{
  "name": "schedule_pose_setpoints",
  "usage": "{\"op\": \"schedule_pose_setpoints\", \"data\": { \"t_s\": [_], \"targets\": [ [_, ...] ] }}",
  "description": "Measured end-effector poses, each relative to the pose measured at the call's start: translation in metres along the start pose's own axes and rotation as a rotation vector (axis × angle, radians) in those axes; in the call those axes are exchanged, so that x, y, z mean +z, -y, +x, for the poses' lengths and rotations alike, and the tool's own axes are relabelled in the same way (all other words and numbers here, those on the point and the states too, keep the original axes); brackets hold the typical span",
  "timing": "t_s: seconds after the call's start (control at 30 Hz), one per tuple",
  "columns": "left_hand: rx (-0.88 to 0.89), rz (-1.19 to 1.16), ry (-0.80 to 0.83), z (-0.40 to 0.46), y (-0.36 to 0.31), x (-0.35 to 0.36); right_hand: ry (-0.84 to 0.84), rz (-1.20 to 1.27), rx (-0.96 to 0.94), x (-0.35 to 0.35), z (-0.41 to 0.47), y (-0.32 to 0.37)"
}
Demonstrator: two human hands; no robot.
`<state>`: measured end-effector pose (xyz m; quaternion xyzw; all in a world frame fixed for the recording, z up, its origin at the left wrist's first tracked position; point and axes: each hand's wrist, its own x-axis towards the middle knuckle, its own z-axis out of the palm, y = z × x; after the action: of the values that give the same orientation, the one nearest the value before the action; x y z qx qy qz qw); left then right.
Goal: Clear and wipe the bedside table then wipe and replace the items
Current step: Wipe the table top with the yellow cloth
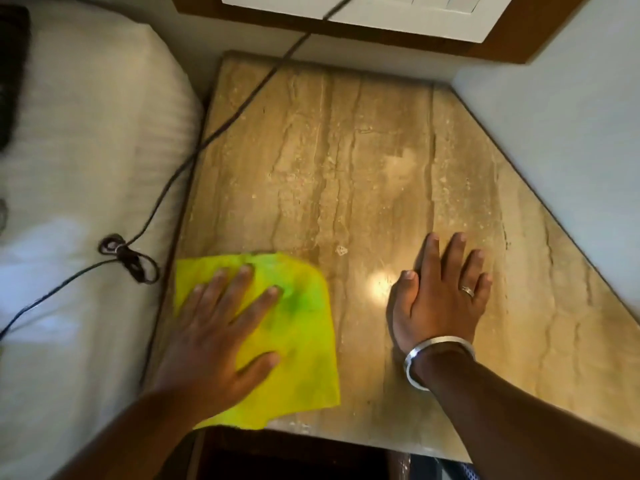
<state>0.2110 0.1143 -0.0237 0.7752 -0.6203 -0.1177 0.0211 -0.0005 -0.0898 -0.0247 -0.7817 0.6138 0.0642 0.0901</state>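
The bedside table [346, 161] has a tan marble top with darker veins. A yellow-green cloth [304, 320] lies flat at its near left corner. My left hand [221, 327] presses down on the cloth, palm flat and fingers spread. My right hand [440, 292] rests flat on the bare marble to the right of the cloth, fingers together, holding nothing. It wears a ring and a silver bangle at the wrist. A small pale speck [341, 250] sits on the marble between the two hands.
A bed with white linen [86, 202] borders the table on the left. A dark cable [214, 133] runs from the wall across the table's far left corner onto the bed, ending in a knotted bundle [128, 258]. A white wall [571, 150] is on the right, a wood-framed panel [381, 32] behind.
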Motion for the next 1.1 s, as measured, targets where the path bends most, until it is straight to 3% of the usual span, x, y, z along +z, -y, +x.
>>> {"op": "schedule_pose_setpoints", "data": {
  "t_s": [0.1,0.27,0.37,0.43,0.53,0.6,0.67,0.77,0.93,1.1],
  "targets": [
    [-0.192,-0.008,0.007,0.017,0.018,-0.002,0.01,0.003,-0.006,0.0,0.0,0.0],
    [-0.419,0.002,-0.119,0.198,0.028,-0.018,0.014,0.033,0.006,-0.001,0.001,0.001],
    [-0.389,0.004,-0.099,0.272,0.004,-0.026,-0.001,0.025,-0.003,-0.001,0.0,0.002],
    [-0.177,0.059,-0.064,0.265,-0.011,-0.023,-0.004,0.036,-0.011,-0.001,0.001,0.001],
    [0.085,0.085,-0.057,0.182,0.003,-0.015,0.004,0.048,-0.012,-0.002,0.0,0.0],
    [0.022,0.036,-0.059,0.112,0.02,-0.01,0.009,0.047,-0.016,-0.003,-0.001,0.0],
    [-0.173,-0.027,-0.043,0.067,0.03,-0.009,0.021,0.05,-0.017,-0.003,0.0,0.001],
    [-0.374,-0.022,-0.028,0.085,0.025,-0.005,0.028,0.035,-0.022,-0.001,0.0,-0.002],
    [-0.345,0.025,-0.09,0.188,-0.007,-0.011,-0.001,0.07,-0.028,0.002,0.001,-0.002],
    [-0.157,-0.055,-0.096,0.148,-0.077,0.008,-0.012,0.205,-0.051,-0.006,0.002,-0.006]
  ]
}}
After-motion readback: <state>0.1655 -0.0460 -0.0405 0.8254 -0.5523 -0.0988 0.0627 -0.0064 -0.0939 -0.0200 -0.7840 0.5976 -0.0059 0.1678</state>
